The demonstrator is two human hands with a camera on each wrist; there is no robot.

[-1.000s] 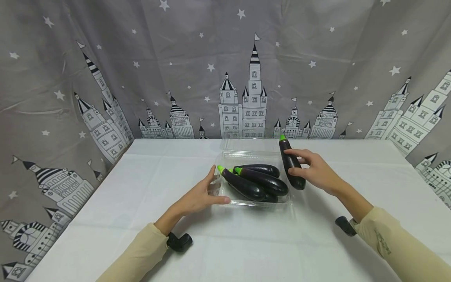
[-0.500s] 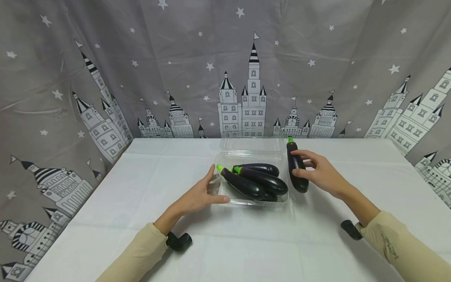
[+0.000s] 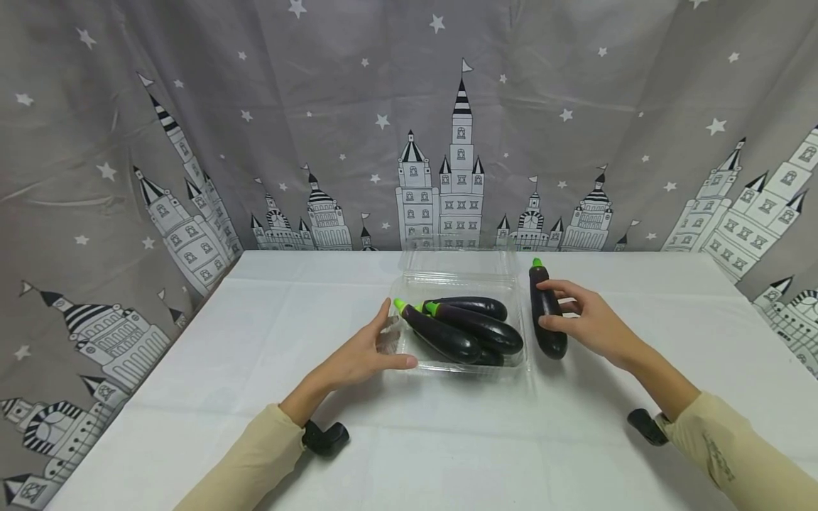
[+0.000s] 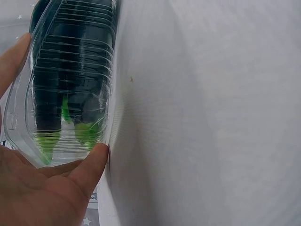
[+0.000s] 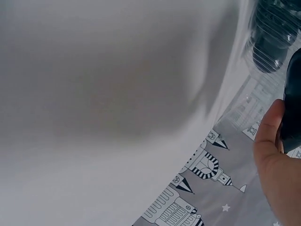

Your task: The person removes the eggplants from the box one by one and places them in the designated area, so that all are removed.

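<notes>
A clear plastic clamshell container [image 3: 415, 355] stands on the white table with its lid tipped back. Several dark eggplants [image 3: 479, 330] with bright green stems lie piled in it. My left hand [image 3: 361, 358] holds the container's left end, thumb at the front corner and fingers along the side. Through the ribbed wall in the left wrist view, the green stem ends [image 4: 87, 134] face that hand. To the right of the container, my right hand [image 3: 588, 316] grips another eggplant [image 3: 547, 326] between thumb and fingers, stem pointing away from me. In the right wrist view only part of this eggplant [image 5: 292, 108] shows.
The open lid [image 3: 456, 259] reaches the table's back edge. Behind hangs a grey curtain [image 3: 275, 92] printed with castles and stars. Black wrist cameras [image 3: 326, 438] hang under both sleeves. White cloth covers the table [image 3: 441, 447] around the container.
My right hand has moved the eggplant rightward and a little toward me, away from the container's right side, and it now points more straight ahead. The left hand and container have stayed put.
</notes>
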